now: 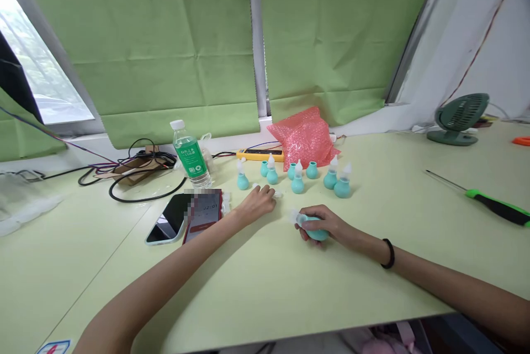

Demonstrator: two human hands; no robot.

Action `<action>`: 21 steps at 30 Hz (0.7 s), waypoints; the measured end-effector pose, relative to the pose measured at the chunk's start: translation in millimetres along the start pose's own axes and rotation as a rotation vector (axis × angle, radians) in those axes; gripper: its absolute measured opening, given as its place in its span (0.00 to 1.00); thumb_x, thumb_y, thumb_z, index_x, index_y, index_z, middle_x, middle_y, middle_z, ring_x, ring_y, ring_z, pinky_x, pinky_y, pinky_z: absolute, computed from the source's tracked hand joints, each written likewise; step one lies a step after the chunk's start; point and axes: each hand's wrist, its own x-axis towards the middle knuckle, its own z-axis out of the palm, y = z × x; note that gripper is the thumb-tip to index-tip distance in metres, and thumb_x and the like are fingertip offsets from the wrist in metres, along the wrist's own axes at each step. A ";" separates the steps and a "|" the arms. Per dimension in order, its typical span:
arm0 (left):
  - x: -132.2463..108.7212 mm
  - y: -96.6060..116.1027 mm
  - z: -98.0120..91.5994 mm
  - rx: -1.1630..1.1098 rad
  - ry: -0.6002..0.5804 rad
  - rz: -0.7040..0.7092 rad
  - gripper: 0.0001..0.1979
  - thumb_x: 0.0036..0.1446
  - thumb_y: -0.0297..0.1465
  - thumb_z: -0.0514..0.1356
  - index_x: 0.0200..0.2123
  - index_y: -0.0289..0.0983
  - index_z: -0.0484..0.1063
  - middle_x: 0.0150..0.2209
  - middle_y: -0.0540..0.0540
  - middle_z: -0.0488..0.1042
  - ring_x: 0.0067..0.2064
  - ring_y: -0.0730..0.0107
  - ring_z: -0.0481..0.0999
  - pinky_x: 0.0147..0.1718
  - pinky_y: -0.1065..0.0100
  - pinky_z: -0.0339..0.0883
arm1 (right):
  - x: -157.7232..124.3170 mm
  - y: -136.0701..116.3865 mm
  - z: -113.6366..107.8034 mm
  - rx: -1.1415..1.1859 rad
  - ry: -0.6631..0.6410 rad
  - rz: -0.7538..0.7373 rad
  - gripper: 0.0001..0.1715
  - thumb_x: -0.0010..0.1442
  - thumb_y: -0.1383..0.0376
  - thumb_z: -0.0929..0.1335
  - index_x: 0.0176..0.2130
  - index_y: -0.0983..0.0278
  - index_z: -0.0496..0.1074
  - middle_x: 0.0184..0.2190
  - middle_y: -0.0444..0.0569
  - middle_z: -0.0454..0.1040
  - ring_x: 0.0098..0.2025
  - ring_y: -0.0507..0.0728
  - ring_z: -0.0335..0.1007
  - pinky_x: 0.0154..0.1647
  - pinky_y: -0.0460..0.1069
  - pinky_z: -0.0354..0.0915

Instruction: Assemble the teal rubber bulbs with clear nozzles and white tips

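Note:
My right hand (pixel 321 225) is wrapped round a teal squeeze-bulb nasal aspirator (pixel 318 234), tilted so its translucent collar points left. At the small clear nozzle tip (pixel 277 194) on the table, the fingers of my left hand (pixel 259 202) are curled down and closed; their undersides are hidden. Behind the hands stand several teal bulbs with clear nozzles, among them one bulb (pixel 297 185) in the middle and another (pixel 342 187) at the right. Bulbs without nozzles, such as the open-necked bulb (pixel 312 170), stand among them.
Two phones, a dark one (pixel 169 220) and a red-edged one (pixel 203 213), lie left of my left forearm. Behind them stands a water bottle (pixel 191 156). Pink bubble wrap (pixel 306 138) and a yellow meter (pixel 260 154) lie at the back. A screwdriver (pixel 484 199) and fan (pixel 459 118) are right.

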 end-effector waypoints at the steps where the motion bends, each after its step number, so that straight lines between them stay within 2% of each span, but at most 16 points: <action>1: 0.8 0.5 -0.9 -0.018 0.012 -0.012 0.10 0.50 0.19 0.49 0.27 0.31 0.69 0.33 0.37 0.69 0.42 0.57 0.65 0.37 0.58 0.59 | -0.6 -1.0 -0.1 -0.007 0.009 -0.008 0.12 0.49 0.60 0.64 0.28 0.69 0.64 0.20 0.45 0.66 0.18 0.46 0.58 0.15 0.42 0.57; 3: -2.3 4.2 -7.0 -0.052 0.041 -0.040 0.08 0.53 0.23 0.50 0.31 0.31 0.68 0.31 0.39 0.70 0.39 0.60 0.67 0.36 0.61 0.61 | -1.4 -2.2 -0.5 -0.032 0.048 -0.018 0.12 0.48 0.60 0.64 0.27 0.69 0.64 0.19 0.44 0.65 0.17 0.46 0.57 0.15 0.42 0.56; 5: -10.7 11.5 -16.7 -0.235 0.099 -0.106 0.09 0.55 0.30 0.49 0.36 0.33 0.66 0.31 0.42 0.71 0.34 0.67 0.70 0.33 0.66 0.64 | -1.3 -2.0 -0.7 -0.071 0.092 -0.031 0.13 0.48 0.59 0.64 0.26 0.68 0.64 0.18 0.43 0.64 0.17 0.46 0.57 0.14 0.42 0.55; 8: -27.6 26.8 -30.6 -1.001 0.240 -0.328 0.12 0.52 0.35 0.53 0.35 0.31 0.65 0.28 0.43 0.73 0.30 0.69 0.73 0.31 0.68 0.66 | -0.5 0.0 1.7 -0.149 0.121 -0.053 0.14 0.48 0.58 0.64 0.25 0.68 0.64 0.17 0.43 0.63 0.16 0.46 0.55 0.14 0.42 0.54; 9: -32.9 31.8 -33.7 -1.197 0.247 -0.379 0.13 0.49 0.35 0.56 0.34 0.30 0.65 0.28 0.43 0.74 0.30 0.68 0.73 0.32 0.67 0.67 | -0.6 0.3 3.3 -0.179 0.121 -0.057 0.14 0.48 0.58 0.64 0.26 0.68 0.64 0.17 0.43 0.63 0.16 0.46 0.55 0.14 0.42 0.53; 11: -41.5 40.1 -37.0 -1.448 0.211 -0.439 0.14 0.44 0.34 0.60 0.32 0.30 0.66 0.27 0.42 0.74 0.30 0.67 0.74 0.34 0.65 0.67 | -1.6 -0.2 7.4 -0.251 0.127 -0.074 0.14 0.49 0.58 0.64 0.26 0.68 0.65 0.17 0.42 0.63 0.16 0.46 0.54 0.15 0.42 0.53; 15: -49.0 46.0 -36.0 -1.612 0.118 -0.484 0.18 0.40 0.34 0.63 0.34 0.29 0.69 0.27 0.41 0.75 0.30 0.66 0.74 0.36 0.62 0.66 | -6.0 -4.7 14.0 -0.435 0.157 -0.144 0.12 0.49 0.60 0.64 0.24 0.68 0.66 0.18 0.43 0.63 0.20 0.48 0.58 0.21 0.42 0.56; 21: -51.3 41.4 -33.4 -1.552 0.021 -0.439 0.17 0.42 0.34 0.61 0.35 0.27 0.72 0.28 0.40 0.75 0.31 0.65 0.74 0.36 0.63 0.67 | -9.9 -6.8 16.5 -0.655 0.184 -0.188 0.11 0.49 0.61 0.63 0.25 0.67 0.67 0.19 0.43 0.63 0.22 0.48 0.57 0.22 0.42 0.55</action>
